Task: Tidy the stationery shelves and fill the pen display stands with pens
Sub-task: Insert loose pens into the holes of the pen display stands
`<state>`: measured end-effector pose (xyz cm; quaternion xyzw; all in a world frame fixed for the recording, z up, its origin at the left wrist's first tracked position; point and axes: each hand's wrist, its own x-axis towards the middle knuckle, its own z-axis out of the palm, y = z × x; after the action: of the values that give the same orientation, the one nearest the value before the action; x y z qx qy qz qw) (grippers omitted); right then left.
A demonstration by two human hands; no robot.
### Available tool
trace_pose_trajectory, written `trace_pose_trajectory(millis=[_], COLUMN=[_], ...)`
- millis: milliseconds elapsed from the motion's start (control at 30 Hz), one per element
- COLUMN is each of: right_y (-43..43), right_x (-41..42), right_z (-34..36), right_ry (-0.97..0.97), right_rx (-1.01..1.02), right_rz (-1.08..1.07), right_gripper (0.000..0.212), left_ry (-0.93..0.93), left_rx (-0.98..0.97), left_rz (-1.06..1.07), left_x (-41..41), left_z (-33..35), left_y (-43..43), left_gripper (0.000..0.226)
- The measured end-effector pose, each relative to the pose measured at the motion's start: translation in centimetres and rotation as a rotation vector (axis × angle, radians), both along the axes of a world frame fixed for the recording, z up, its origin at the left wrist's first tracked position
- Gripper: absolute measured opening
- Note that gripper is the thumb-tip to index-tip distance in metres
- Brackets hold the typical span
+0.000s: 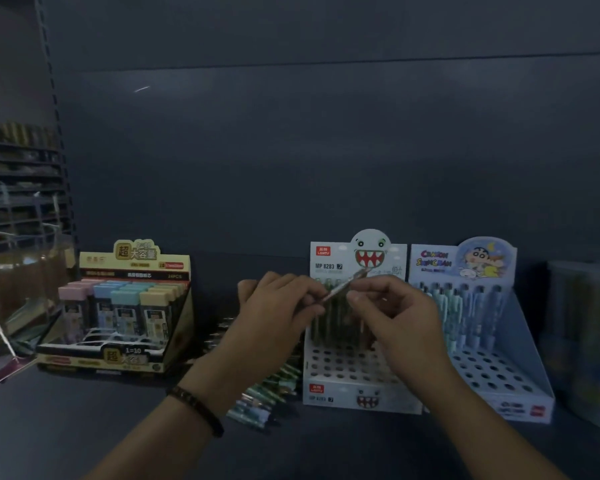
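Head view: a single pen (340,289) is held in the air between both hands, tilted with its upper end to the far right and its lower end to the near left. It sits just in front of the header card of the monster-face display stand (357,372). The left hand (278,306) pinches the lower end with curled fingers. The right hand (395,313) pinches the pen higher up between thumb and forefinger, its other fingers loosely bent. The pen is blurred, so its detail cannot be told.

Behind the hands, the monster-face stand holds pens upright in its far rows, while its near rows of holes are open. Just left of it, a heap of loose pens (267,386) lies on the dark shelf (84,427), partly hidden by the left forearm, which wears a dark bracelet (194,407). Touching the stand on the right is a blue cartoon display stand (492,341), with pale blue pens in its far rows. Well to the left sits a yellow lead-refill box (118,306) of pastel-capped cases. A clear container (586,341) stands at the far right edge.
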<state>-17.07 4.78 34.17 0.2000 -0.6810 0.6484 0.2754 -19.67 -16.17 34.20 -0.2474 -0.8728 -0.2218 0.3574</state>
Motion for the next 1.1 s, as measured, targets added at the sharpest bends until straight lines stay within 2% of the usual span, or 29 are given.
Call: trace_pose_trajectory(millis=[67, 200, 367, 500, 633, 767, 900, 1100], right_y=[0.7, 2.3, 3.4, 4.2, 4.9, 5.5, 5.3, 5.1], right_x=[0.1, 0.1, -0.3, -0.8, -1.5, -1.7, -1.7, -2.0], right_z=[0.4, 1.0, 1.0, 1.0, 0.2, 0.0, -0.5, -1.0], right_ry=[-0.010, -0.023, -0.024, 0.014, 0.096, 0.118, 0.137, 0.143], right_rx=[-0.091, -0.158, -0.106, -0.050, 0.125, 0.207, 0.298, 0.346], right_rz=[-0.020, -0.066, 0.011, -0.034, -0.284, -0.418, -0.423, -0.414], right_gripper=[0.009, 0.019, 0.018, 0.027, 0.048, 0.052, 0.050, 0.049], left_ry=[-0.028, -0.076, -0.091, -0.053, 0.004, 0.038, -0.086, -0.086], left_rx=[0.052, 0.244, 0.366, 0.370, 0.290, 0.014, -0.202, -0.238], left_rz=[-0.041, -0.103, -0.152, -0.153, -0.080, -0.012, -0.069, -0.072], left_x=[0.1, 0.0, 0.1, 0.4, 1.0, 1.3, 1.4, 1.6], left_z=[-0.1, -1.4, -3.2, -3.4, -4.2, -4.1, -4.2, -4.4], left_y=[2.0, 5.2, 6.9, 6.9, 5.8, 3.9, 3.5, 3.7], left_gripper=[0.008, 0.012, 0.020, 0.030, 0.024, 0.006, 0.020, 0.022])
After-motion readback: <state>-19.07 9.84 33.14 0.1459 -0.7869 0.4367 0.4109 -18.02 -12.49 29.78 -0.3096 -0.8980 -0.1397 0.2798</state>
